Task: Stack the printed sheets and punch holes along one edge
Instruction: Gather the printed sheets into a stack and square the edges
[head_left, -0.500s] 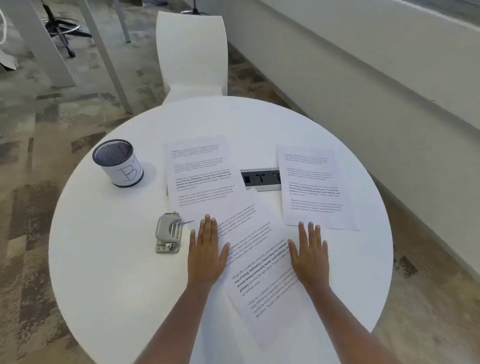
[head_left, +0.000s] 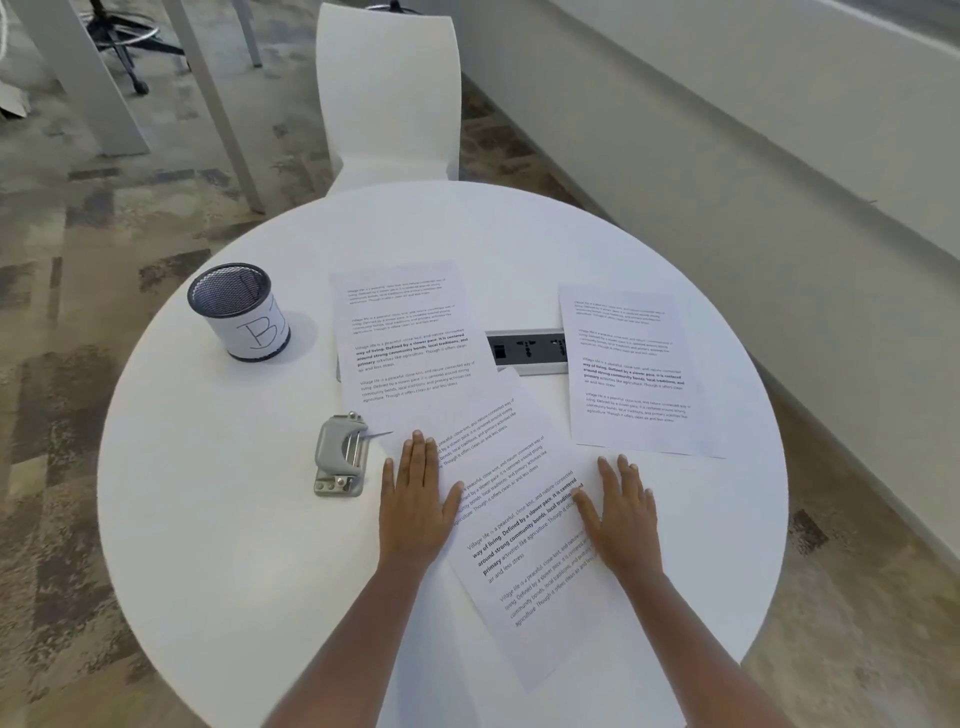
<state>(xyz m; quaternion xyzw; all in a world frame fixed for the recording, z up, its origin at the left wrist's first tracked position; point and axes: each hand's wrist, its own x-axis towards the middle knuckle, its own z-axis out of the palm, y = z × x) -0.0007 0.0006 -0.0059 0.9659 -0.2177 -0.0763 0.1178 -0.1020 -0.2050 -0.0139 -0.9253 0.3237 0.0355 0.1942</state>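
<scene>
Both hands lie flat and spread, palms down, pinching nothing: the left grip (head_left: 415, 499) rests with its fingers over the left edge of the near sheet (head_left: 524, 545), and the right grip (head_left: 621, 514) presses the same sheet's right side, thumb on the print. That near sheet lies between the two grips, skewed, its long axis running from beyond the left grip's fingertips down toward the right forearm, one corner reaching the rim of the round white surface (head_left: 218, 519). A far left sheet (head_left: 405, 338) lies straight ahead of the left grip, its near end tucked under the skewed sheet's far corner, long axis pointing away from the person. A far right sheet (head_left: 628, 369) lies just ahead of the right grip, apart from the other two and not touched by either hand. So each loose sheet has its own nearer hand, and the gathering likely means drawing both back onto the sheet already pinned between the grips. The hole punch (head_left: 340, 457) sits just to the outer side of the left grip, near but not touching, so the left hand is the closer one for it. No sheets are squared together yet, judging by how they lie.
</scene>
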